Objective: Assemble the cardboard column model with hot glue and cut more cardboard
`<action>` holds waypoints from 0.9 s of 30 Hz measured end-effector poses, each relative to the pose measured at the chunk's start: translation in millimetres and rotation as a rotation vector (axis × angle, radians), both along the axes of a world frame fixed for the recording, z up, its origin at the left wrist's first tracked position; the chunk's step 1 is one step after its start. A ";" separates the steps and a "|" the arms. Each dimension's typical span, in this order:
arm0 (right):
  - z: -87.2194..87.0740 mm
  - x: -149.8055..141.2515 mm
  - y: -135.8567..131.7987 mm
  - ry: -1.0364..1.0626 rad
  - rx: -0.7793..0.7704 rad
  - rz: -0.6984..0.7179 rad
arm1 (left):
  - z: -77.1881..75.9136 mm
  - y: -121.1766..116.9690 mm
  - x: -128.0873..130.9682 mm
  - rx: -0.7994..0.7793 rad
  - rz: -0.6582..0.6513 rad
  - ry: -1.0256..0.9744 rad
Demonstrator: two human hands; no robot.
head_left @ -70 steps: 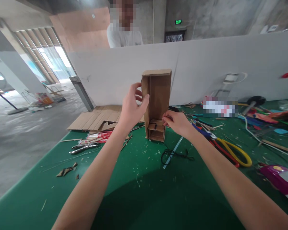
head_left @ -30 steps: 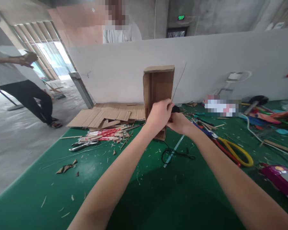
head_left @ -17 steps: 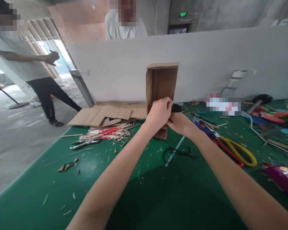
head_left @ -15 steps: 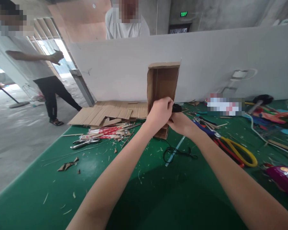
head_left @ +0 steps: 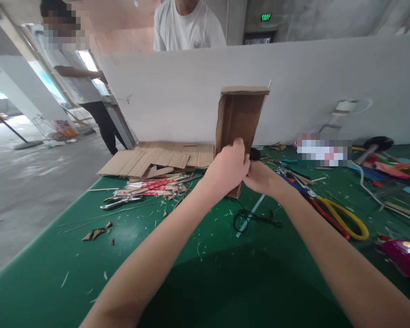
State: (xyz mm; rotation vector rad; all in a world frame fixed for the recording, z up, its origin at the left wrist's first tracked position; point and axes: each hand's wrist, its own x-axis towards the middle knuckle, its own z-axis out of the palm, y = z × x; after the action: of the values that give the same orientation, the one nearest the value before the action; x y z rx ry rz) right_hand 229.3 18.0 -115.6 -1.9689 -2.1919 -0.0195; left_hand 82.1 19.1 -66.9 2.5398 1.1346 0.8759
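The cardboard box (head_left: 242,116) was stood on end on the green tabletop (head_left: 123,255), near the white panel (head_left: 167,100) that bounded its far side. Space for movement was left on the near side, among scattered shavings; the table's left edge lay well apart from the hands. The box's open front was turned to the camera — plain brown inside, its rim uneven, its lower part mostly covered. Before it, the left hand (head_left: 228,166) and right hand (head_left: 262,176) were brought together, fingers curled; whether anything was pinched could not be told. A black cord (head_left: 259,218) was coiled just in front. The sides were crowded by cardboard sheets (head_left: 153,157) on the left and a red-and-yellow-handled tool (head_left: 311,193) on the right.
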 end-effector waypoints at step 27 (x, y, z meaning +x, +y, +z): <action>-0.2 1.9 -4.1 0.246 0.051 -0.026 | -103.3 14.9 7.9 -0.297 0.049 0.256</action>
State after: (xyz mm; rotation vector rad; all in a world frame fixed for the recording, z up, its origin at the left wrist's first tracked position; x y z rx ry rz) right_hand 231.2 13.9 -115.8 -1.8615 -1.9908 0.1535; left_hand 90.1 34.0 -170.2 2.4297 1.2942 0.3621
